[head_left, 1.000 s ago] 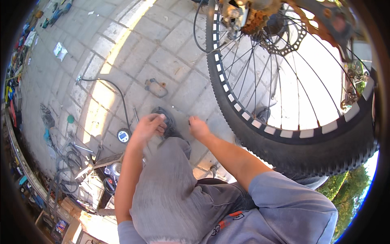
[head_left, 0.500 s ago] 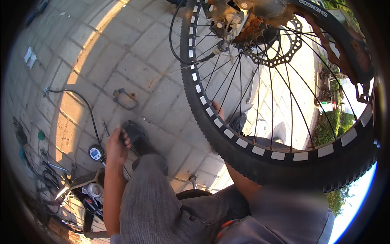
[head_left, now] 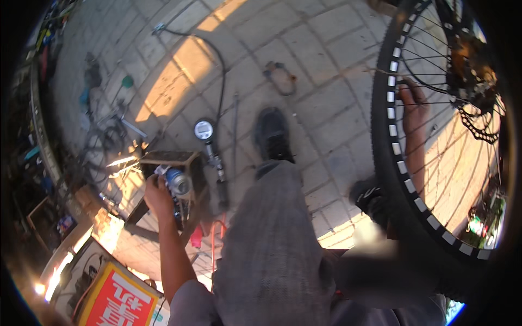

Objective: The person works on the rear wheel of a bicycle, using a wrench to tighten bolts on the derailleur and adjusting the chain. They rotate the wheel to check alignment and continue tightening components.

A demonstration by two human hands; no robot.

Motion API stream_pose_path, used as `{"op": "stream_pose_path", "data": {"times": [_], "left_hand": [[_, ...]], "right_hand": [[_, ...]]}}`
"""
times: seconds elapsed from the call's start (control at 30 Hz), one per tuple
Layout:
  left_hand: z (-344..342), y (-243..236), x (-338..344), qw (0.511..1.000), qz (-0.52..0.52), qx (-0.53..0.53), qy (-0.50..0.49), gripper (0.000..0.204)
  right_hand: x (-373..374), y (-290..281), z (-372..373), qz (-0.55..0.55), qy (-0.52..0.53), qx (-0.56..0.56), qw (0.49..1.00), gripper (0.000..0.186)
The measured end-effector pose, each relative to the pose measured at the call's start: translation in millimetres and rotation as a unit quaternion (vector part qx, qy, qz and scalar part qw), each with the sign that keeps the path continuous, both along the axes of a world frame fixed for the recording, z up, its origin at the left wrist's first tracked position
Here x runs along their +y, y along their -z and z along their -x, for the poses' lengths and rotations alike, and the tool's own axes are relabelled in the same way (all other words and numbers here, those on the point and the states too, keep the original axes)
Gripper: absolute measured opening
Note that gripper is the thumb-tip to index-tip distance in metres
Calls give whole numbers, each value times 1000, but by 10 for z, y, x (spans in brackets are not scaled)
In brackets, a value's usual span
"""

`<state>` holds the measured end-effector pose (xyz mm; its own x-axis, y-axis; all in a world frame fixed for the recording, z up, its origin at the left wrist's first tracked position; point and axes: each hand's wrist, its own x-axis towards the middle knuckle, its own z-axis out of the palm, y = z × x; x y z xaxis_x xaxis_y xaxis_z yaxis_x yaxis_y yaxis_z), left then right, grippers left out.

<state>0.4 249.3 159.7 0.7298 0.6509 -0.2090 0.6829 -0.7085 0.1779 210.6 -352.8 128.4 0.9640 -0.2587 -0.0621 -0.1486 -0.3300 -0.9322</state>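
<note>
left hand at the blue can, right hand beyond the spokes

the left hand (head_left: 157,196) is the nearer one to the blue-and-silver can (head_left: 179,182), which sits just to its right in the open wooden crate (head_left: 171,157). the can shows mostly its round end, so its long axis seems to tip up toward the viewer. the left fingers are part-curled at its left side (whether they grip it or only rest beside it, i cannot tell). the digital pressure gauge (head_left: 203,130) lies on the paving, right of the crate, its stem running back toward the person. well apart, the right hand (head_left: 413,96) shows through the spokes of the bicycle wheel (head_left: 380,119), on its far side, fingers loosely bent; i cannot tell if it has hold of anything.
</note>
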Motion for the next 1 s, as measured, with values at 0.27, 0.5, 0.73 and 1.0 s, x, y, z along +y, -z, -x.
{"op": "stream_pose_path", "data": {"times": [0.27, 0.5, 0.73, 1.0], "left_hand": [[418, 155, 573, 995, 17, 93, -41, 21], [1142, 820, 1081, 932, 35, 361, -1, 11], [948, 666, 962, 924, -52, 350, 145, 33], [209, 208, 139, 869, 326, 217, -302, 76]], "right_hand": [[-427, 93, -196, 47, -66, 46, 996, 28], [-231, -118, -206, 29, -98, 42, 994, 23], [-443, 83, -168, 13, -57, 95, 994, 31], [-373, 117, -73, -65, -8, 73, 995, 29]]}}
